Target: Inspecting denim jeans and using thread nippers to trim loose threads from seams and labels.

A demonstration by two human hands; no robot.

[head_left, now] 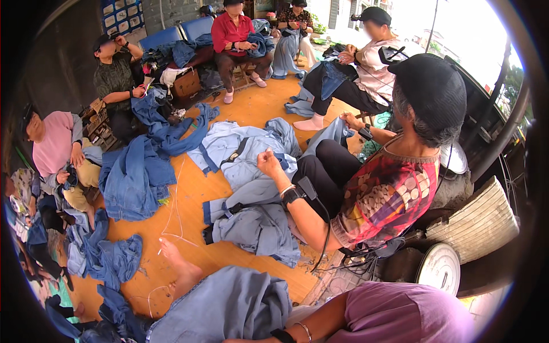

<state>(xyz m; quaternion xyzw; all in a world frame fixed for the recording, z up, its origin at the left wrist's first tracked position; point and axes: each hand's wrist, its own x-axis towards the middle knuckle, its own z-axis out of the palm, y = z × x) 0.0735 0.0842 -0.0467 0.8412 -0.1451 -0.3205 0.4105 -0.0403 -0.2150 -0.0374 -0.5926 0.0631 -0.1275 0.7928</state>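
Note:
A forearm that appears to be my right one (320, 319), in a lilac sleeve (400, 314), enters at the lower right. It wears a bracelet (307, 330) and a black wristband (282, 335). Only a sliver of my right hand (251, 341) shows at the bottom edge; its fingers are cut off, so I cannot see what it holds. Just above it, a blue-grey denim garment (229, 303) lies draped, nearest to that hand. A bare foot (178, 266) sticks out beyond the cloth. My left hand is out of the picture.
At my right, a person in a patterned top (389, 194) holds light denim (331, 137). Denim garments (251, 223) are heaped on the orange floor (189, 220), where pale thread (178, 211) trails. Several others sit around with garments. A round lid (440, 268) stands lower right.

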